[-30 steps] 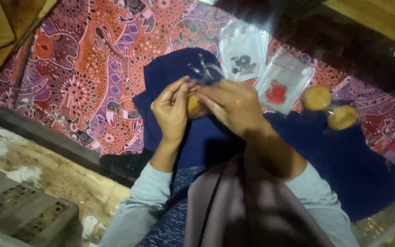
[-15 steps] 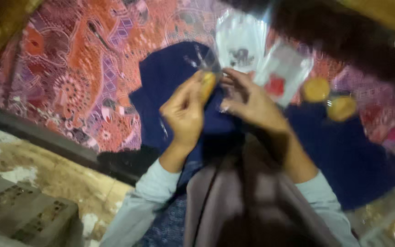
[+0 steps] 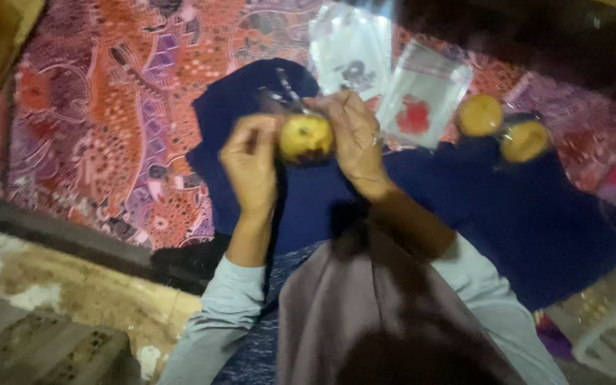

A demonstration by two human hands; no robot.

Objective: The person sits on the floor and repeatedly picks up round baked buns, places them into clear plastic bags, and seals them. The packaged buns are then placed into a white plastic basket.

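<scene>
Since a second ago the small round yellow fruit (image 3: pixel 306 137) has come up into plain view between both hands, so the work on it looks well underway. The left hand (image 3: pixel 251 167) pinches its left side with curled fingers; the right hand (image 3: pixel 354 139) closes over its right side. Just beyond lie two clear plastic packets: the nearer packet (image 3: pixel 422 96) bears a red mark, the farther packet (image 3: pixel 351 46) a dark one. Two more yellow fruits (image 3: pixel 502 127) rest to the right on dark blue cloth (image 3: pixel 507 207).
</scene>
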